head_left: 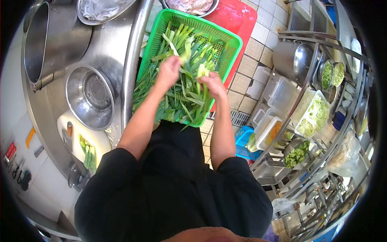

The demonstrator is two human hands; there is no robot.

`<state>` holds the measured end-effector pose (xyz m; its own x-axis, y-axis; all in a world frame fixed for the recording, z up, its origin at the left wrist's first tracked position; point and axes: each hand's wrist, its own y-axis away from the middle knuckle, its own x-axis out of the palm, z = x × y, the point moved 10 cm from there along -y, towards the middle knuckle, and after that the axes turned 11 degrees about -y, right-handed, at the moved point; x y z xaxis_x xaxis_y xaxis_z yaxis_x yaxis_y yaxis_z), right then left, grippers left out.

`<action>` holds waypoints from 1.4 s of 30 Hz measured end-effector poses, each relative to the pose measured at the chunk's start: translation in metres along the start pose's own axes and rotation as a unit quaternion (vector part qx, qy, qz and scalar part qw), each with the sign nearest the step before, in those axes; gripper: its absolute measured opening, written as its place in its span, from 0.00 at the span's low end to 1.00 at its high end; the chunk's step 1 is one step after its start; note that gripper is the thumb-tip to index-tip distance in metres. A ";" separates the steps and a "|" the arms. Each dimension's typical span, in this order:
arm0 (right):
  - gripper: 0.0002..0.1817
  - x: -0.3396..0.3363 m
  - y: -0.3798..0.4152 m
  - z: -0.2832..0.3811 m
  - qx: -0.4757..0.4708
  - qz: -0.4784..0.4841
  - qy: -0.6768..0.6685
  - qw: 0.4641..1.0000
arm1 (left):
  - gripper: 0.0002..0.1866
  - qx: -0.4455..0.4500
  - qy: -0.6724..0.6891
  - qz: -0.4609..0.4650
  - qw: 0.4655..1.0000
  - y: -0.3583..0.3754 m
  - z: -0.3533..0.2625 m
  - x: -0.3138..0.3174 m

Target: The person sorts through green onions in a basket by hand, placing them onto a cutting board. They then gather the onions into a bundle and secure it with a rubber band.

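Observation:
A green plastic basket (236,40) is heaped with long leafy greens (157,99) that look like leeks or scallions. Over its middle, my right hand (213,84) is closed around a small bunch of leek stalks (202,71), their pale ends pointing up and the leaves hanging down. My left hand (169,71) is pinched, slightly blurred, beside a pale green leaf at the upper middle of the heap. Its fingertips seem to grip that leaf, though the contact is partly hidden.
Left of the basket runs a steel counter edge (135,44), with a metal colander bowl (90,97) and a cutting board (102,141) holding cut greens. A red surface (244,20) lies under the basket's far side. A rack (318,38) with food containers stands at right.

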<state>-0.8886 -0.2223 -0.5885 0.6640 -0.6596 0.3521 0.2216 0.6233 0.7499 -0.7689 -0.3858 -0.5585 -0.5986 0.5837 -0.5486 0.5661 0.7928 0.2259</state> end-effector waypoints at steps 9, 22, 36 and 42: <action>0.11 -0.035 -0.011 0.024 -0.034 -0.024 -0.200 0.979 | 0.08 -0.234 0.373 0.149 0.886 -0.003 0.023 -0.015; 0.20 0.001 -0.101 0.024 -0.053 -0.103 0.077 0.990 | 0.08 -0.306 0.530 0.020 0.791 0.127 0.046 -0.029; 0.05 -0.023 0.025 0.163 -0.222 0.007 -0.293 0.930 | 0.09 -0.220 0.468 -0.060 0.854 0.381 0.027 -0.226; 0.03 -0.017 0.048 0.200 -0.273 0.014 -0.253 0.928 | 0.06 -0.319 0.195 -0.166 0.912 0.571 0.099 -0.298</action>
<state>-1.0318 -0.2647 -0.4463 0.2844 -0.6672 0.6885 0.6299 0.6714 0.3904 -0.2109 -0.1240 -0.3460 -0.9040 0.2113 -0.3717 -0.0542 0.8057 0.5898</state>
